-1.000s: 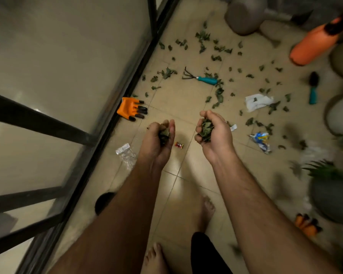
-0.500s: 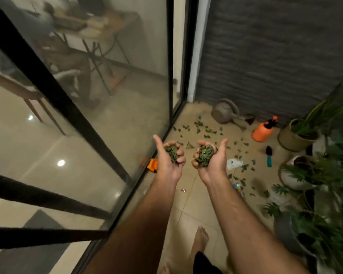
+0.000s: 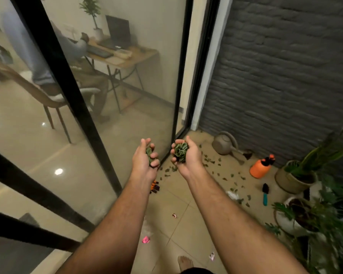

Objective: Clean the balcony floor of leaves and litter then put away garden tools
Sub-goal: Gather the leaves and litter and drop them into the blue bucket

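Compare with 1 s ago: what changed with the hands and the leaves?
The camera tilted up from the floor toward the glass door and brick wall. Both hands rose with it and turned palms-up. The left hand and right hand held their handfuls of leaves throughout; nothing taken or dropped. The floor litter, orange sprayer and watering can look unmoved.

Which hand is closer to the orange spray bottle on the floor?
Right. The right hand, holding leaves, is on the side of the orange spray bottle. The left hand is further away, beside the glass door.
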Action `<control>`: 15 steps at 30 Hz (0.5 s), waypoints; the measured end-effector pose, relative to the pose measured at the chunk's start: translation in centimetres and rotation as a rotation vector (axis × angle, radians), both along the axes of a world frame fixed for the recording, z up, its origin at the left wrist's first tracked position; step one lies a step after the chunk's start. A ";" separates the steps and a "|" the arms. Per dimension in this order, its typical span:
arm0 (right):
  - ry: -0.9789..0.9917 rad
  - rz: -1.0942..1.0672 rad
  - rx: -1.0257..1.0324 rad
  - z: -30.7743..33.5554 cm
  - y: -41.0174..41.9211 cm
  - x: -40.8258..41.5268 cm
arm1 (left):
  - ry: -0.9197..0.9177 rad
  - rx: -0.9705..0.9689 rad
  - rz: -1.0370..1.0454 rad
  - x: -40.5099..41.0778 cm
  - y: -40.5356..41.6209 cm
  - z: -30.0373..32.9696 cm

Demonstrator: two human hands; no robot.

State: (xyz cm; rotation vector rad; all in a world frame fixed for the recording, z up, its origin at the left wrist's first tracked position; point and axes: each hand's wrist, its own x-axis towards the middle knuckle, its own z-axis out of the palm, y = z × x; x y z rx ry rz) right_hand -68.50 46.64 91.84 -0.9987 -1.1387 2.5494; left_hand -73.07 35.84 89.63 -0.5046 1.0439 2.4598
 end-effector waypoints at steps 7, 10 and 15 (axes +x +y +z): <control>0.031 0.253 0.051 0.6 2.5 -4.9 | -0.001 -0.010 0.155 -2.3 1.4 0.8; 0.017 0.399 0.079 0.0 1.2 -6.5 | -0.032 0.031 0.274 -2.1 -0.2 0.5; -0.008 0.627 0.059 -1.5 -4.4 -7.2 | -0.067 -0.025 0.470 0.4 -5.9 0.1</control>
